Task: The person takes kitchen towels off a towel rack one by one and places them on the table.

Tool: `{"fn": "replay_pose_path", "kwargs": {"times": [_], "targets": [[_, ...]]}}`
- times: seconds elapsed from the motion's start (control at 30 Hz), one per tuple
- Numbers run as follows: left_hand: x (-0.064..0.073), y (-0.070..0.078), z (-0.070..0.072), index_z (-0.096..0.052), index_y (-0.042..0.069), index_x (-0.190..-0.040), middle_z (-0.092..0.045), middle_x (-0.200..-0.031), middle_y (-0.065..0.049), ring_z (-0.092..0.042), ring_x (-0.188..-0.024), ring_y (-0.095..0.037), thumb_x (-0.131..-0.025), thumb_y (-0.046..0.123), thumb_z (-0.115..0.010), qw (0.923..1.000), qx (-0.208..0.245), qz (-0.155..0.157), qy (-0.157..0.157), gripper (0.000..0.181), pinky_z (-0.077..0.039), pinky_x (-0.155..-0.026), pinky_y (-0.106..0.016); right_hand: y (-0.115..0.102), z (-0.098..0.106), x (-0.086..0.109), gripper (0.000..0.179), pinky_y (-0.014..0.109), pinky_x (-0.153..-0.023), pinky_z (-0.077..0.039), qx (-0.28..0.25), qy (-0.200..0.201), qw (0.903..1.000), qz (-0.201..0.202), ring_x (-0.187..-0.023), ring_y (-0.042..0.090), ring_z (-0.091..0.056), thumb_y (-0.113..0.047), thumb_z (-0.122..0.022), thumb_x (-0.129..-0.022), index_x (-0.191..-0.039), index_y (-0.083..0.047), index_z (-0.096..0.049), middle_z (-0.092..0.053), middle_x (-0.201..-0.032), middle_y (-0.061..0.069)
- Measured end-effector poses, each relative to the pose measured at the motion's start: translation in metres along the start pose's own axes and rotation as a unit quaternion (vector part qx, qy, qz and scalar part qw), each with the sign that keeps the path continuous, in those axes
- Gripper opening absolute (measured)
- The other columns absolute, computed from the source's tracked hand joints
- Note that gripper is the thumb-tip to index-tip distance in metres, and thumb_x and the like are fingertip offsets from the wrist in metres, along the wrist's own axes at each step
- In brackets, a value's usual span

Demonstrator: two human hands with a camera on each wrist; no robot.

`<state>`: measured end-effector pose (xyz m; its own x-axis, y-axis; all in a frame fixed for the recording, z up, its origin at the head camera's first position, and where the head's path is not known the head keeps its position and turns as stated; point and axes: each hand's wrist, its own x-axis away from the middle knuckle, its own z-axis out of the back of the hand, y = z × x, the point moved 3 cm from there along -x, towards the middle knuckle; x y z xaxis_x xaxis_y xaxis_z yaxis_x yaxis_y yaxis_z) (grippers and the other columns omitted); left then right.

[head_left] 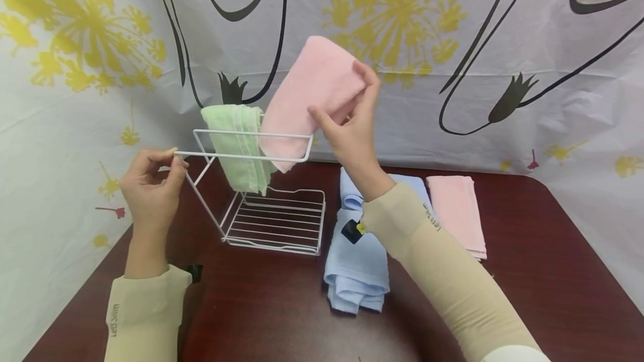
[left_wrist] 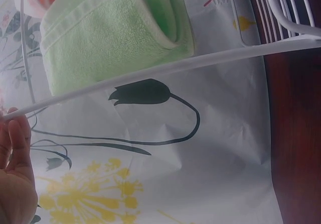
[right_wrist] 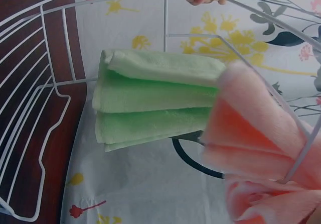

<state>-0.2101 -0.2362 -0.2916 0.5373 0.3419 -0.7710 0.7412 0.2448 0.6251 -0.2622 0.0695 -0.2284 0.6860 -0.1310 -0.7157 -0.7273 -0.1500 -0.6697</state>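
A white wire rack stands on the table, its upper frame leaning out to the left. My left hand pinches the frame's near left corner between thumb and fingers. In my right hand is a folded pink towel, gripped at its right edge. The towel's lower end reaches down behind the upper front bars, at the right end of the frame. Beside it a folded green towel hangs over a back bar of the rack; the right wrist view shows this green towel with its layers hanging apart.
Folded blue towels lie right of the rack, partly beneath my right forearm. Farther right lies another folded pink towel. A small black object with yellow shows at my right cuff. Patterned white sheeting surrounds the dark red table.
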Motion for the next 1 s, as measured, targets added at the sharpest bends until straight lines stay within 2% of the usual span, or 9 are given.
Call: {"fn": "replay_pose_path", "kwargs": {"times": [0.13, 0.2, 0.33, 0.57, 0.8, 0.9, 1.0], "targets": [[0.0, 0.0, -0.001, -0.063, -0.02, -0.095, -0.069, -0.081, 0.009, -0.067, -0.07, -0.002, -0.084, -0.008, -0.064, 1.0, 0.003, -0.001, -0.001, 0.016, -0.051, -0.055, -0.008, 0.001, 0.002, -0.001, 0.09, 0.027, -0.085, -0.055, -0.029, 0.044, 0.9982, 0.028, -0.113, 0.016, -0.051, 0.01, -0.077, -0.075, -0.143, -0.007, -0.02, -0.034, -0.143, 0.005], [0.0, 0.001, -0.001, -0.062, -0.02, -0.095, -0.069, -0.081, 0.01, -0.067, -0.07, -0.001, -0.084, -0.009, -0.064, 1.0, -0.007, -0.001, -0.003, 0.016, -0.051, -0.056, -0.008, 0.001, 0.005, -0.003, 0.094, 0.031, -0.093, -0.054, -0.061, 0.069, 0.9949, 0.04, -0.12, 0.019, -0.048, 0.013, -0.077, -0.071, -0.142, -0.008, -0.019, -0.033, -0.143, 0.006], [0.0, 0.002, -0.001, -0.062, -0.02, -0.095, -0.069, -0.081, 0.013, -0.067, -0.07, 0.0, -0.084, -0.01, -0.062, 0.9997, -0.023, 0.0, -0.005, 0.015, -0.05, -0.057, -0.008, -0.002, 0.012, -0.007, 0.102, 0.034, -0.098, -0.052, -0.107, 0.111, 0.9857, 0.067, -0.123, 0.022, -0.048, 0.017, -0.076, -0.068, -0.143, -0.009, -0.012, -0.034, -0.142, 0.008], [0.0, 0.002, 0.0, -0.063, -0.019, -0.095, -0.069, -0.081, 0.012, -0.067, -0.07, 0.0, -0.084, -0.011, -0.062, 0.9998, -0.017, 0.005, 0.0, 0.014, -0.05, -0.057, -0.008, -0.009, 0.031, -0.014, 0.109, 0.033, -0.098, -0.051, -0.146, 0.146, 0.975, 0.083, -0.121, 0.022, -0.049, 0.022, -0.074, -0.066, -0.147, -0.009, -0.007, -0.036, -0.144, 0.008], [0.0, 0.002, 0.0, -0.061, -0.022, -0.094, -0.07, -0.081, 0.006, -0.067, -0.069, -0.002, -0.083, -0.009, -0.062, 1.0, 0.004, 0.001, 0.0, 0.017, -0.05, -0.056, -0.009, -0.015, 0.047, -0.008, 0.108, 0.034, -0.094, -0.052, -0.183, 0.171, 0.9668, 0.051, -0.118, 0.023, -0.051, 0.023, -0.07, -0.065, -0.147, -0.014, -0.01, -0.038, -0.143, 0.006], [0.0, 0.001, 0.0, -0.061, -0.022, -0.093, -0.07, -0.079, 0.004, -0.067, -0.068, -0.003, -0.083, -0.01, -0.062, 0.9999, 0.013, 0.001, -0.001, 0.017, -0.05, -0.055, -0.009, -0.015, 0.054, -0.004, 0.105, 0.034, -0.091, -0.053, -0.196, 0.176, 0.9634, 0.051, -0.117, 0.025, -0.051, 0.022, -0.069, -0.065, -0.146, -0.014, -0.012, -0.039, -0.141, 0.008], [0.0, 0.001, 0.0, -0.061, -0.022, -0.093, -0.07, -0.078, 0.007, -0.067, -0.068, -0.002, -0.082, -0.011, -0.062, 1.0, 0.01, 0.002, 0.0, 0.015, -0.05, -0.055, -0.008, -0.012, 0.063, 0.001, 0.098, 0.033, -0.089, -0.053, -0.184, 0.175, 0.9654, 0.061, -0.115, 0.025, -0.05, 0.02, -0.069, -0.066, -0.143, -0.011, -0.018, -0.04, -0.138, 0.009]]}}
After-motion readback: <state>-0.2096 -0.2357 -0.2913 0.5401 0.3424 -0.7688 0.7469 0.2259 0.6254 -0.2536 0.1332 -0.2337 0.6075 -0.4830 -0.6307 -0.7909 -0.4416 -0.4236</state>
